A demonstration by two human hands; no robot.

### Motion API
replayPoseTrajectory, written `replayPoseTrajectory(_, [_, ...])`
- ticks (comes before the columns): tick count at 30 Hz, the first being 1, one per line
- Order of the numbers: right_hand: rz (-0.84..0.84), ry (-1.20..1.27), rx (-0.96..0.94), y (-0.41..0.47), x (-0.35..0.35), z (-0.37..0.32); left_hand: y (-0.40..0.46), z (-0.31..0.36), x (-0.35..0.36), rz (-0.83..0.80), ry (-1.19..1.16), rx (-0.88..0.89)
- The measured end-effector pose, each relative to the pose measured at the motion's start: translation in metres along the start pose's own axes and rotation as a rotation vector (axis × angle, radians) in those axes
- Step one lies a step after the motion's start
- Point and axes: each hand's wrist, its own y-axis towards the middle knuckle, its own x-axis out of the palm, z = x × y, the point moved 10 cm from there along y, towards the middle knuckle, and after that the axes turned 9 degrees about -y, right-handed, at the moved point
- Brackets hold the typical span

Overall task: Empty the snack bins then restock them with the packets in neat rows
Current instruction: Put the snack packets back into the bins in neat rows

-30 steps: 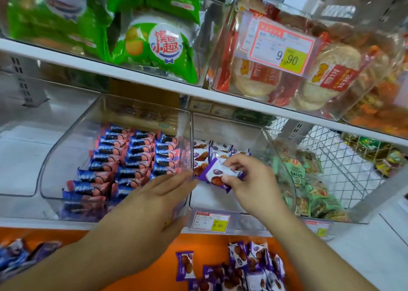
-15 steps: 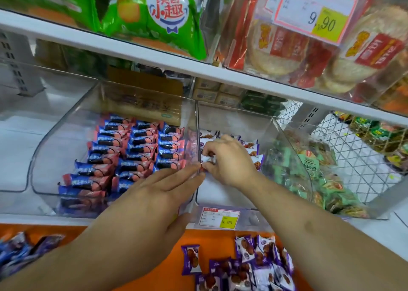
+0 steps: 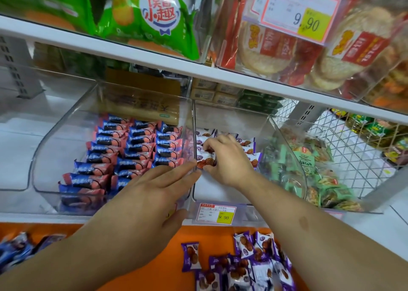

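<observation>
Right hand point(image 3: 227, 160) pinches purple packet point(image 3: 206, 161) inside middle bin point(image 3: 231, 116).

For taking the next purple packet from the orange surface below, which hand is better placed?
Left hand: open, resting on the clear plastic bin's front, nearer the loose purple packets. Right hand grips a packet inside.

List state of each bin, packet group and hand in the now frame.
left bin: stocked with blue-red packets in neat rows
middle bin: partly filled, a few purple packets at the back
right bin: holds green packets, jumbled
loose purple packets: lying on orange surface below, not yet binned
left hand: fingers straight, resting on the bin divider
right hand: fingers pinch a purple packet inside middle bin
</observation>
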Motion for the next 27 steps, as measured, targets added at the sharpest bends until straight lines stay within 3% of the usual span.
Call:
replayPoseTrajectory(4, [-0.017,0.075,0.040,-0.012,-0.015,0.009,-0.002,-0.001,0.004,-0.007,0.002,0.000])
replayPoseTrajectory(9, [0.105,0.316,0.073,-0.075,-0.081,0.016,-0.016,0.017,-0.005,0.092,-0.032,0.110])
replayPoseTrajectory(13, [0.084,0.584,-0.014,-0.161,-0.116,0.005,-0.032,0.036,0.030,-0.094,-0.188,0.112])
replayPoseTrajectory(16, [-0.141,0.561,-0.037,-0.216,-0.061,0.004,-0.041,0.031,0.093,-0.300,-0.180,0.054])
replayPoseTrajectory(20, [-0.505,0.442,0.063,-0.267,0.065,0.037,-0.050,-0.008,0.188,-0.485,-0.186,-0.122])
replayPoseTrajectory(23, [-0.722,0.319,0.073,-0.290,0.141,0.055,-0.040,-0.044,0.247,-0.510,-0.134,-0.272])
replayPoseTrajectory(27, [-0.867,0.179,-0.008,-0.302,0.211,0.057,-0.013,-0.089,0.319,-0.443,-0.140,-0.391])
